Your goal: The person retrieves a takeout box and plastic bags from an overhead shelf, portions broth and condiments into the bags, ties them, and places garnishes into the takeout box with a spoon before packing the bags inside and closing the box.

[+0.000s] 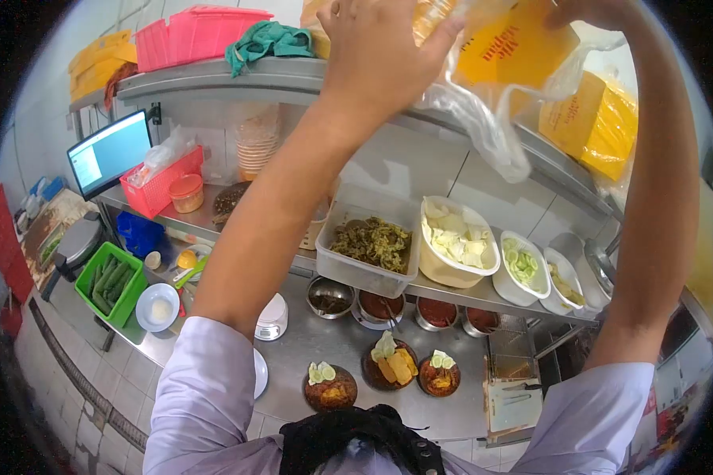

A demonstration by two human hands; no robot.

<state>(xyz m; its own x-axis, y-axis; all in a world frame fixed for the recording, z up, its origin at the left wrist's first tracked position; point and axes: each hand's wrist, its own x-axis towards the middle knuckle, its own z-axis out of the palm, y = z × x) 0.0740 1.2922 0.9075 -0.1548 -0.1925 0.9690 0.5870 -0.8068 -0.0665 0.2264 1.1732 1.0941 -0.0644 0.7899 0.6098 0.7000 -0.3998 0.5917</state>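
Observation:
Both of my arms reach up to the top shelf. My left hand (384, 51) is at a clear plastic bag (491, 142) with yellow printed packaging (515, 47) in it; its thumb and some fingers are spread against the plastic. At the upper right, my right hand (590, 14) is bent over the top edge of the same packaging, its fingertips partly hidden. Another yellow box (594, 123) sits right of the bag. Far below, on the steel counter (309, 348), are three dark plates of food (330, 388) with sliced cucumber or leaves.
The lower shelf (483, 297) holds a clear tub of greens (372, 245) and several white tubs of cut vegetables (459, 237). Sauce bowls (436, 313) stand beneath. At left are a monitor (109, 150), pink baskets (162, 182) and a green basket (111, 285).

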